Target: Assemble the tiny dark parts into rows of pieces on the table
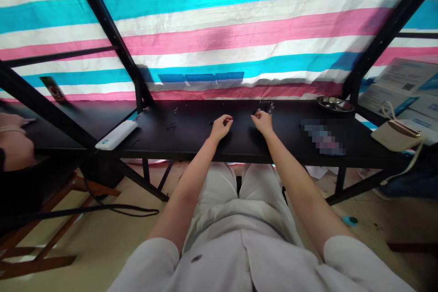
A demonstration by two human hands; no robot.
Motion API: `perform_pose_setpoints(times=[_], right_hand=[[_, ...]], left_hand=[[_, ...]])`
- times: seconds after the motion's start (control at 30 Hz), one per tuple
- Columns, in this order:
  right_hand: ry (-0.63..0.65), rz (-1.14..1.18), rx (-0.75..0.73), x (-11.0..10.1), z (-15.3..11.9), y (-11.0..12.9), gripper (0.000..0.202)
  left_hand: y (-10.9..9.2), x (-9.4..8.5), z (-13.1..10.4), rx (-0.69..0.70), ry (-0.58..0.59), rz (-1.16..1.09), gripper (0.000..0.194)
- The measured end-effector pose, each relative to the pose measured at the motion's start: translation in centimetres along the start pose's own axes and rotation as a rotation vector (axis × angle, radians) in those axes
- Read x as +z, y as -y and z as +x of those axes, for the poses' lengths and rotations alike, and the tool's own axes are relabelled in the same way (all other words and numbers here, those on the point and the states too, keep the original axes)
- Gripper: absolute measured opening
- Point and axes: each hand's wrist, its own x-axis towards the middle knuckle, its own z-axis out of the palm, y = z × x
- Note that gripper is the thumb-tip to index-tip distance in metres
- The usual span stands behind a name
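Note:
Over the middle of the black table (191, 141), my left hand (221, 127) is closed, thumb and fingers curled toward each other. A short dark thin piece (211, 123) shows just left of it; whether it is held or lies behind the hand I cannot tell. My right hand (263, 123) is closed too, its fingertips low by the tabletop and pointing left. Right behind that hand lies a group of small dark pieces with pale, shiny ends (267, 106). Anything inside either hand is too small or hidden to name.
Small dark bits (171, 126) lie left of my hands. A white oblong case (118, 135) sits by the left post. On the right are a metal dish (335, 104), a blurred-out flat object (323, 139) and a beige pouch (397, 134). Another person's hand (15, 141) is far left.

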Motion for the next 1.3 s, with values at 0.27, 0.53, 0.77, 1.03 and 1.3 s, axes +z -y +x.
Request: perform_pose_setpoints(times=[0.27, 0.53, 0.77, 1.03, 1.3], right_hand=[[-0.031, -0.119, 0.201, -3.3, 2.0, -3.2, 0.017], [0.002, -0.218, 0.18, -2.6, 2.4, -4.0, 0.021], [0.039, -0.279, 0.177, -2.5, 2.8, -4.3, 0.021], [0.053, -0.283, 0.173, -2.4, 2.7, -4.4, 0.02], [-0.022, -0.279, 0.233, -3.6, 2.3, -5.2, 0.024]], left_hand=[[0.0, -0.2, 0.0, 0.0, -0.026, 0.021, 0.012], [-0.2, -0.3, -0.1, -0.011, -0.031, 0.024, 0.012], [-0.2, -0.3, -0.1, -0.016, -0.027, 0.056, 0.013], [-0.2, -0.3, -0.1, -0.022, -0.031, 0.057, 0.013], [-0.2, -0.3, 0.0, -0.029, -0.025, 0.049, 0.014]])
